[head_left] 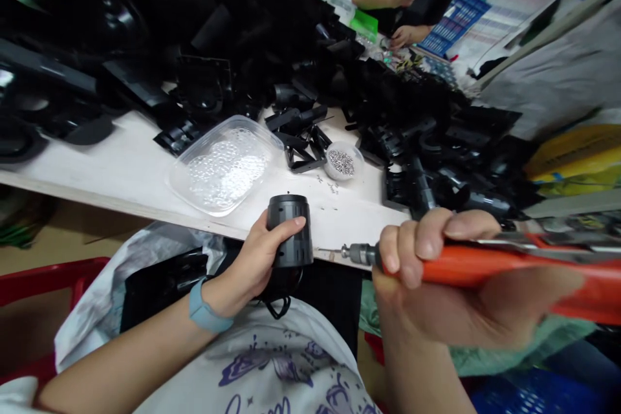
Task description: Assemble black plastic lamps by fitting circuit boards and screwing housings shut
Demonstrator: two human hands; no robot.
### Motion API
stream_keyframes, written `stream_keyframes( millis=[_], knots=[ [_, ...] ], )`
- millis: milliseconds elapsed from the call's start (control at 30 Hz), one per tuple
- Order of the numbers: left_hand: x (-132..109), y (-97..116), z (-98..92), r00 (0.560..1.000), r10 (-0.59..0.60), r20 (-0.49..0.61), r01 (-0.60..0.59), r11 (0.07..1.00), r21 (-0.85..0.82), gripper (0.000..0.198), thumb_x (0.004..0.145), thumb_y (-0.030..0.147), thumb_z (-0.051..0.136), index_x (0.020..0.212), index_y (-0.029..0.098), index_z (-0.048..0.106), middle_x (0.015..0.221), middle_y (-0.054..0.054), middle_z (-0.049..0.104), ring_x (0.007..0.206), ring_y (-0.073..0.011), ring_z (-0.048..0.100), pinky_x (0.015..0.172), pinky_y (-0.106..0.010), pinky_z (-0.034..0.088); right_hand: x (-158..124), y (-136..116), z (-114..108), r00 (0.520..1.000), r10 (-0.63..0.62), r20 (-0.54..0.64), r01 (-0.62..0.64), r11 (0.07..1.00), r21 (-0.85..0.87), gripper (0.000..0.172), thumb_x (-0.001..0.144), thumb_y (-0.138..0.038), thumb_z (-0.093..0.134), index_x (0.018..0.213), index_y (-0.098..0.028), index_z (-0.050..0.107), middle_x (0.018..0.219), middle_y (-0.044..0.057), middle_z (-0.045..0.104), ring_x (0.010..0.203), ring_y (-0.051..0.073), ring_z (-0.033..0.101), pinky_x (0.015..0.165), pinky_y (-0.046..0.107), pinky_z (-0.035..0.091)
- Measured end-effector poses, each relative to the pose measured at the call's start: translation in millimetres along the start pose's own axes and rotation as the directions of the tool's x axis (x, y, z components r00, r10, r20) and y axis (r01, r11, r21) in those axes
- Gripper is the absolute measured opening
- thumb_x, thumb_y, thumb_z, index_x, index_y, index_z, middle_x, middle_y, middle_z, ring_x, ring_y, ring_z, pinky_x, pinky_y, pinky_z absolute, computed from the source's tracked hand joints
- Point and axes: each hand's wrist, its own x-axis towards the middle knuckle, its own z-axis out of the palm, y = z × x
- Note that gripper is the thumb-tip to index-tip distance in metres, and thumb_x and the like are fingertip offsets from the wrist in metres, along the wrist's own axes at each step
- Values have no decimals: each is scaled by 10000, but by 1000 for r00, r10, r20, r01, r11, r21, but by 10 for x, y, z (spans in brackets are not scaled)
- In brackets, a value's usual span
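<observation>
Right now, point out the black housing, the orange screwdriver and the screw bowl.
Black cylindrical housing [297, 249]: head view, lower side wall.
Orange power screwdriver [509, 263]: head view, orange grip.
Small bowl of screws [334, 174]: head view, front wall.

A clear tub of clear pieces sits near a small screw cup; black parts pile behind.

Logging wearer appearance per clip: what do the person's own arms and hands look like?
The left hand and right hand are bare: no gloves, no rings visible. Forearms are uncovered. A light blue wristband circles the left wrist. The shirt is white with purple print.
</observation>
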Motion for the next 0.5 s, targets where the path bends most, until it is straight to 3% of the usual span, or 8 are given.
stream_keyframes(
  millis=[167,500],
  knots=[
    [-27,-40,61,1000,31,7,-31,999,40,411,750,387,870,1015,197,620,780,27,613,635,-142,587,590,-281,554,-175,-164,175,989,139,48,-140,990,2,404,886,-595,756,892,-192,728,709,-19,625,415,106,528,455,310,504],
    [-71,-88,91,996,84,12,-85,991,102,429,745,412,874,993,189,605,792,26,596,696,-139,555,616,-253,491,-244,79,237,983,82,167,-96,993,76,360,957,-559,643,973,-202,682,752,-19,591,423,83,482,474,293,477]
  ],
)
